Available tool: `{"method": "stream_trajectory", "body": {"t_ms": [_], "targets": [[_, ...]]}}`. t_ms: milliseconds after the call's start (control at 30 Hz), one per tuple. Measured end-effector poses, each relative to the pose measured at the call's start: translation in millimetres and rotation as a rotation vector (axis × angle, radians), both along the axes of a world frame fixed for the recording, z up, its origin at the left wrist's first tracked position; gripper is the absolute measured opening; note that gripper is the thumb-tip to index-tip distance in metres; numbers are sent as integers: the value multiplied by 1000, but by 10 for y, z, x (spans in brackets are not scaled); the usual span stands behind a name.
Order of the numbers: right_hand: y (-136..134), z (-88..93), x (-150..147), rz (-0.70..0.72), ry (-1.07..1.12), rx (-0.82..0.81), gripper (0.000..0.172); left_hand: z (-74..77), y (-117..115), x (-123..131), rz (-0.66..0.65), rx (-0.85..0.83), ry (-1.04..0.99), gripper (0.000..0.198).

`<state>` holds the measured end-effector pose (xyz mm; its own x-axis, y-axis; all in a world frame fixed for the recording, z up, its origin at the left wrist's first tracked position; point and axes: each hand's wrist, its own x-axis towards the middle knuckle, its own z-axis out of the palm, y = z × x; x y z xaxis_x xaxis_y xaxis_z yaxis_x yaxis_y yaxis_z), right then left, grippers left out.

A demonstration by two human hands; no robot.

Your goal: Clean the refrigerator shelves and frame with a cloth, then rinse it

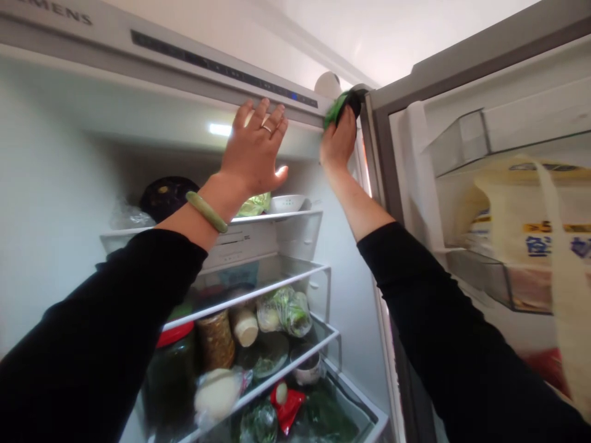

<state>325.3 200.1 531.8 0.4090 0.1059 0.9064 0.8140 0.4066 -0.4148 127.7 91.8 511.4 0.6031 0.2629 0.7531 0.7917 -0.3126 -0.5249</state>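
Observation:
I am looking up into an open fridge. My left hand [253, 151] lies flat with fingers stretched out against the grey control strip [194, 61] along the fridge's top edge; a green bangle sits on that wrist and a ring on one finger. My right hand [339, 138] is closed round a green cloth [336, 107] and presses it against the top right corner of the fridge frame, by the door hinge. Both arms wear black sleeves.
The open fridge door [484, 141] stands at the right, its clear bins [503, 277] holding a cream bag. Glass shelves [258, 292] below carry jars, bagged vegetables, a white bowl [286, 203] and a red packet [287, 407]. The white left inner wall is bare.

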Motion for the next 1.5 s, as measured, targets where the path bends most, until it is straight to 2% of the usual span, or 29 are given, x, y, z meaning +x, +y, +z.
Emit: {"method": "stream_trajectory", "body": {"t_ms": [33, 100, 233, 300, 433, 500, 600, 667, 767, 867, 933, 1000, 1100, 1167, 1267, 1400, 1500], "targets": [[-27, 86, -60, 6, 22, -12, 62, -5, -4, 5, 11, 2, -2, 115], [-93, 139, -209, 8, 11, 11, 61, -15, -8, 20, 25, 19, -15, 106], [-151, 52, -377, -104, -245, 128, 63, -26, -21, 44, 39, 41, -26, 98], [-99, 32, -284, -139, -283, 119, 62, -23, -31, 42, 50, 32, -25, 100], [-17, 76, -43, -23, -134, 40, 62, -10, -38, 18, 51, 13, -15, 107], [-85, 99, -87, 0, -137, 34, 62, -1, -35, 5, 30, -1, -13, 110], [-253, 84, -258, -37, -299, 82, 62, 19, -27, -11, -2, -27, -27, 112], [-301, 50, -265, -74, -371, 93, 62, 35, -31, -19, -20, -38, -39, 109], [-207, 16, -54, -69, -273, 5, 62, 59, -72, -34, -42, -55, -21, 107], [-95, 56, 69, -3, -151, -28, 61, 89, -155, -59, -28, -80, -1, 104], [-143, 113, -79, 45, -142, 11, 59, 117, -219, -93, -2, -86, -3, 100], [-309, 155, -385, 85, -200, 49, 57, 146, -280, -154, 16, -68, -16, 100], [-601, 153, -842, 116, -401, 131, 56, 173, -377, -294, 32, -1, -73, 101], [-669, 125, -932, 157, -508, 198, 53, 170, -450, -402, 64, 44, -123, 100], [-493, 79, -633, 224, -472, 231, 49, 127, -567, -566, 119, 70, -164, 98], [-84, 55, -3, 225, -177, 97, 52, 41, -718, -804, 154, 110, -184, 99], [25, 46, 105, 218, -104, 95, 52, -1, -830, -997, 167, 136, -227, 99]]}}
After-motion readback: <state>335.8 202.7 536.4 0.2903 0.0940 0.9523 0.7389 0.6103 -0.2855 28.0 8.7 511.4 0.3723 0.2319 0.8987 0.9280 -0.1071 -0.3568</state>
